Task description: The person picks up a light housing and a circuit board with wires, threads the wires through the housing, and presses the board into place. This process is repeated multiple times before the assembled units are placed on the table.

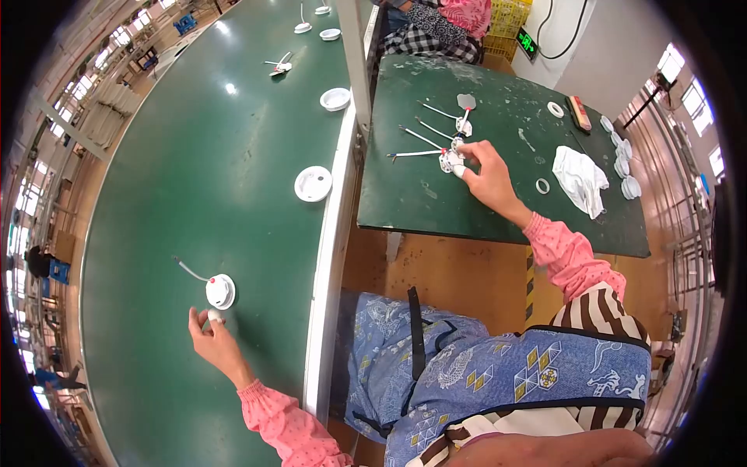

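Note:
On the green surface at left lies a round white cap-like part (221, 292) with a red spot and a short grey cable. Just below it is my left hand (214, 344), thumb and fingers apart with nothing between them; one digit wears a white finger cover. Over the table at right, my right hand (490, 177) pinches a small white part with a cable (449, 161) between thumb and fingers. Beside it, other small wired parts (464, 124) lie in a row, their cables pointing left. My right fingertips hide some of the held part.
White round covers (313, 184) lie along the edge of the green surface (171, 187), with another wired part (281, 68) farther off. On the right table are a white cloth (580, 179), rings (542, 186), a brush-like block (578, 114) and several white discs (630, 187). A metal post (355, 62) stands between. A person sits beyond.

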`<state>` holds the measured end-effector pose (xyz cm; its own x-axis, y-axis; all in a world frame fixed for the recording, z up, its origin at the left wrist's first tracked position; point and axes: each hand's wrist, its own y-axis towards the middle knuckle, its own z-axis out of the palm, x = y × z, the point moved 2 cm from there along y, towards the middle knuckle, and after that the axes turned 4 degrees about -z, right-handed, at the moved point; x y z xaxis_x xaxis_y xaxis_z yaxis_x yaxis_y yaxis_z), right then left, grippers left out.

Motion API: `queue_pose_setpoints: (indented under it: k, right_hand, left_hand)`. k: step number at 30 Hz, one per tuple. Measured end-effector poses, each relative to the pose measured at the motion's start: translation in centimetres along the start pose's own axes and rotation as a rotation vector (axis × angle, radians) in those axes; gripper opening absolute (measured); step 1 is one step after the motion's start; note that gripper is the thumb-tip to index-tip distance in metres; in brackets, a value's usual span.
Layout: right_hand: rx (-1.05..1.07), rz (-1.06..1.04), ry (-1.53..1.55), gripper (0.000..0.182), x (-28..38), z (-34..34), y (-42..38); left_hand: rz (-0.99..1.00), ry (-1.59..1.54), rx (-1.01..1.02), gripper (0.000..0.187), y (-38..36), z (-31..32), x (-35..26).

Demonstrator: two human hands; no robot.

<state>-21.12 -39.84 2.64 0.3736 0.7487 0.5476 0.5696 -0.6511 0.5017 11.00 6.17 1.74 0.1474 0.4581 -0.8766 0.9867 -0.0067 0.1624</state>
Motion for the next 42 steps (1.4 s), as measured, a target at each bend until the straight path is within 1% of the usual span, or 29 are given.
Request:
queue_pose_setpoints:
  k: [2, 6, 9, 10, 13, 14, 17, 18, 21, 23, 24, 25, 27, 28, 29, 31, 33, 34, 37, 38, 41, 42]
  right_hand:
    - [-0.051, -0.139, -0.202, 0.044, -3.1, 0.8, 0.7]
    - [0.110, -0.021, -0.089, 0.051, -8.3, 2.5, 3.0]
    - [0.079, -0.016, -0.118, 0.051, -9.4, 2.7, 3.2]
    - [0.085, 0.072, -0.058, 0.049, -9.4, 2.8, 3.2]
    - [0.072, 0.121, 0.003, 0.041, -9.6, 2.7, 2.9]
    - [0.031, 0.133, 0.039, 0.033, -9.3, 2.7, 2.7]
    - [-0.071, 0.130, 0.084, 0.023, -8.2, 1.9, 2.7]
    - [-0.115, 0.180, 0.104, 0.019, -8.5, 1.6, 2.7]
    - [-0.207, 0.178, 0.230, 0.017, -9.7, -0.1, 3.9]
    - [-0.242, 0.100, 0.338, 0.012, -5.3, -2.2, 4.6]
    - [-0.184, 0.014, 0.296, 0.013, -2.5, -3.0, 4.7]
    - [-0.126, -0.071, 0.254, 0.014, 0.5, -3.5, 4.5]
    - [0.182, -0.228, 0.271, 0.021, 8.5, -3.3, 2.6]
    - [0.397, -0.382, 0.297, 0.022, 10.9, -2.4, 1.3]
    - [0.547, -0.605, 0.354, 0.027, 13.1, -0.8, -0.1]
    - [0.828, -0.754, 0.397, 0.035, 16.9, 1.3, -3.3]
    - [0.909, -0.935, 0.401, 0.042, 19.6, 1.9, -4.9]
    - [0.938, -1.033, 0.399, 0.046, 20.7, 2.0, -5.2]
    - [0.983, -0.946, 0.601, 0.055, 22.2, 2.7, -4.5]
    - [1.046, -0.817, 0.662, 0.054, 22.2, 3.0, -4.1]
    - [1.282, -0.084, 0.986, 0.045, 21.6, 4.8, -5.3]
    - [1.282, -0.088, 1.050, 0.029, 21.3, 5.8, -5.8]
  left_hand:
    - [0.006, 0.005, -0.014, 0.043, -1.4, -0.5, -0.9]
    - [-0.030, -0.064, 0.055, 0.038, -4.5, -2.2, -2.4]
    - [-0.036, -0.084, 0.093, 0.032, -6.5, -3.5, -2.5]
    - [-0.053, -0.092, 0.104, 0.030, -7.2, -3.7, -2.6]
    - [-0.058, -0.125, 0.154, 0.026, -9.0, -3.5, -2.1]
    - [-0.052, -0.138, 0.168, 0.024, -9.5, -3.5, -2.0]
    - [-0.097, -0.160, 0.193, 0.021, -11.0, -3.6, -3.2]
    - [-0.112, -0.191, 0.187, 0.019, -11.4, -3.7, -3.5]
    - [-0.116, -0.223, 0.173, 0.019, -12.4, -3.9, -3.6]
    - [-0.045, -0.197, 0.170, 0.021, -13.3, -3.8, -3.9]
    - [-0.009, -0.184, 0.170, 0.022, -13.8, -3.4, -4.2]
    - [0.125, -0.088, 0.153, 0.023, -14.6, -2.9, -5.3]
    - [0.390, 0.109, 0.126, 0.027, -16.6, -1.2, -8.8]
    - [0.515, 0.169, 0.128, 0.032, -17.8, -0.2, -10.6]
    - [0.631, 0.236, 0.126, 0.038, -18.9, 0.8, -12.4]
    - [0.780, 0.377, 0.200, 0.055, -19.8, 2.0, -14.8]
    - [0.866, 0.472, 0.282, 0.061, -19.3, 2.9, -14.5]
    - [0.855, 0.472, 0.310, 0.051, -19.0, 2.8, -14.1]
    - [0.572, 0.252, 0.528, 0.035, -19.1, 1.6, -9.4]
    - [0.531, 0.068, 0.442, 0.022, -19.4, 1.4, -8.5]
    - [0.288, -0.127, 0.440, 0.017, -20.6, 0.4, -7.2]
    - [0.303, -0.157, 0.435, 0.013, -20.7, 0.5, -6.6]
